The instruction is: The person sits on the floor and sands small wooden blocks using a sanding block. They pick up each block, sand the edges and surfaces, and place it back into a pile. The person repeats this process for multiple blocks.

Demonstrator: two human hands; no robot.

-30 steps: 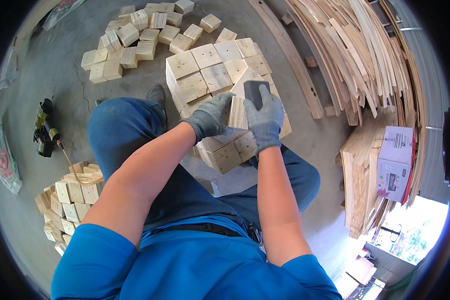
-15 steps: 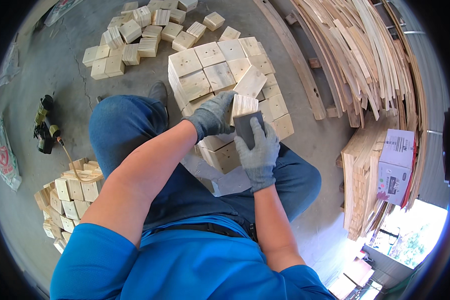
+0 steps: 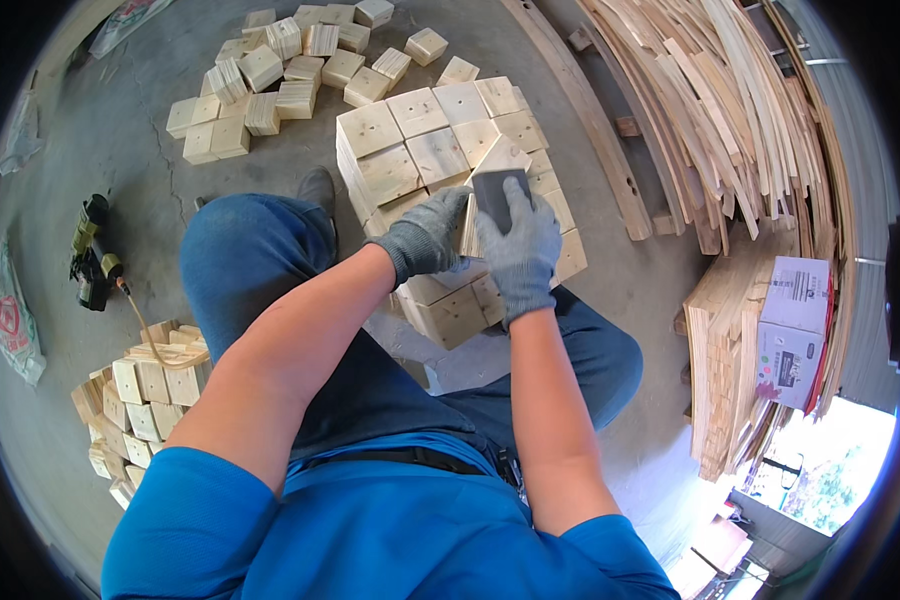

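Between my knees stands a stack of pale wooden blocks. Over its near part, my gloved left hand grips a wooden block by its left side. My gloved right hand is closed on a dark grey sanding block, which lies against the held block and hides most of its layered face. Just beyond, another wooden block rests tilted on top of the stack.
Loose wooden blocks lie on the floor at the far left. More blocks are heaped by my left side, near a nail gun with a hose. Long wooden strips and a cardboard box are on the right.
My right hand has slid the sanding block forward, away from me, along the held block. The left hand has stayed in nearly the same place.
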